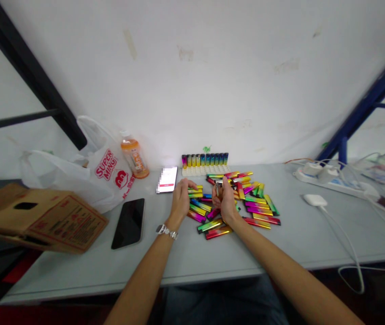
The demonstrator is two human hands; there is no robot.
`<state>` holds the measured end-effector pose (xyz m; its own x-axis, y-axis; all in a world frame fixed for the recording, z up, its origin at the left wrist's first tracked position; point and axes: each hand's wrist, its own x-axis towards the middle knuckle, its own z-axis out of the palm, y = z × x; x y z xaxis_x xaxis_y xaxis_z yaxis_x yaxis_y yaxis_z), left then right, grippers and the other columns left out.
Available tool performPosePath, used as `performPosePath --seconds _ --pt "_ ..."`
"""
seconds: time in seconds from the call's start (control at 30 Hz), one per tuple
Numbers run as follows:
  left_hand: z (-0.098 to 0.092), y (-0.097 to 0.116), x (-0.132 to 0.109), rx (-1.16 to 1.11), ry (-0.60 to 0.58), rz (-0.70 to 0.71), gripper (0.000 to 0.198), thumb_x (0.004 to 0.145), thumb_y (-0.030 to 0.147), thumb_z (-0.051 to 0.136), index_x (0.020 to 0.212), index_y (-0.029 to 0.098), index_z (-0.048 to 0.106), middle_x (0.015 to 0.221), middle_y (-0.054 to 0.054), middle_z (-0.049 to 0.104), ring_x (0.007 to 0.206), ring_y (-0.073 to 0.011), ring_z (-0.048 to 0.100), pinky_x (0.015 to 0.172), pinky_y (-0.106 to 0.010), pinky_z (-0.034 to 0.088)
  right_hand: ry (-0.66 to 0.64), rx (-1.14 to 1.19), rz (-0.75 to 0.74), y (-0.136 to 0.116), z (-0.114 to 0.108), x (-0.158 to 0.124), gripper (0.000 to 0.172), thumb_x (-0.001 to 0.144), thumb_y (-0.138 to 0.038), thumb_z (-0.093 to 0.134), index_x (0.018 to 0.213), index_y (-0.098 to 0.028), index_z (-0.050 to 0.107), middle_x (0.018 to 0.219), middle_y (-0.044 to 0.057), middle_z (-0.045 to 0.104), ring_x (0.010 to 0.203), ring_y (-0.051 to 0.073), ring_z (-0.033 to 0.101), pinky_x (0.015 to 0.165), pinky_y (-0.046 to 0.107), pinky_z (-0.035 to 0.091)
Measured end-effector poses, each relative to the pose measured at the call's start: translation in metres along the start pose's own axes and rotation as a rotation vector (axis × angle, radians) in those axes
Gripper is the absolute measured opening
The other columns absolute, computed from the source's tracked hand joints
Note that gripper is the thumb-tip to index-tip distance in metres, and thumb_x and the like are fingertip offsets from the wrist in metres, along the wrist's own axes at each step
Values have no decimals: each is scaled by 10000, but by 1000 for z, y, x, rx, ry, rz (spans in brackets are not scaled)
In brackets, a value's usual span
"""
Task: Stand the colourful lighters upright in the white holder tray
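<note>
Sticks (pixel 246 198), glossy w/ rainbow finish, lie loose in a heap mid-table (pixel 213 262), criss-crossed and overlapping. A white rack (pixel 203 170) at 12 o'clock of the heap holds a row of them upright vs. the wall.

Left hand (pixel 181 198) sits at the heap's 9 o'clock edge, fingers curled down over a few yellow sticks; can't tell if it grips or just rests. Right hand (pixel 227 202) is raised just above the heap's centre, thumb & fingertips pinching a small piece (pixel 217 188), prob. one stick seen end-on; too small to be sure. Wristwatch (pixel 167 231) on the left wrist.

Risks, as I judge them:
- Pinch is at the fingertips only; slick finish, so the small piece could slip & drop into the heap, hard to find again.
- Sticks at 6 o'clock lie nearest the table's front edge; a forearm sweep could roll them off.
- Left hand dragging toward 9 o'clock could knock the lit phone (pixel 167 179) at 10 o'clock, or the dark phone (pixel 129 222) at 8.
- Reaching to 12 w/ a loose sleeve or wrist could tip the rack row.
- Bottle (pixel 134 158) at 10 o'clock stands beside a plastic bag (pixel 104 171); a bump may topple it toward the lit phone.
- Cables from the power strip (pixel 328 178) & white adapter (pixel 314 200) at 3 o'clock could snag the right elbow.

Cardboard box (pixel 36 216) at far 9, well apart.
</note>
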<state>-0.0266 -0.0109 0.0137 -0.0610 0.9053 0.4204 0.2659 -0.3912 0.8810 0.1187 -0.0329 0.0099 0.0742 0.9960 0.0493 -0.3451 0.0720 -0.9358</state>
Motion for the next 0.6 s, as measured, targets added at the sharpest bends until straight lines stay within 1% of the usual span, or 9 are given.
performPosePath --seconds 0.1,0.2,0.4,0.5,0.6 --pt "0 -1 0 -2 -1 2 524 986 436 267 673 192 609 850 -58 685 851 -195 613 871 -340 462 68 -90 -30 0 1 0 548 884 -585 396 476 -222 440 362 -34 288 351 94 255 375 250 181" --pt "0 -2 0 -1 -1 3 523 986 443 271 676 193 609 862 -60 692 855 -196 615 864 -339 464 119 -127 -36 0 2 -1 511 891 -533 378 480 -234 421 367 -30 293 348 104 255 370 261 181" --pt "0 1 0 12 -7 5 505 980 419 266 670 198 599 836 -55 681 853 -195 613 866 -335 467 112 -131 -75 -6 4 -4 442 879 -471 393 498 -247 416 388 -22 313 357 119 300 367 266 209" --pt "-1 0 0 25 -9 10 493 979 406 263 680 202 598 840 -51 681 857 -196 615 869 -336 471 101 -144 -82 -6 3 -4 441 884 -474 388 505 -249 412 384 -18 318 361 122 293 365 265 214" --pt "-1 -4 0 24 -7 9 518 984 426 257 681 200 611 864 -55 689 862 -195 616 882 -338 468 75 -145 -61 -1 0 -1 486 897 -551 363 520 -247 406 386 -24 305 365 117 268 366 261 208"
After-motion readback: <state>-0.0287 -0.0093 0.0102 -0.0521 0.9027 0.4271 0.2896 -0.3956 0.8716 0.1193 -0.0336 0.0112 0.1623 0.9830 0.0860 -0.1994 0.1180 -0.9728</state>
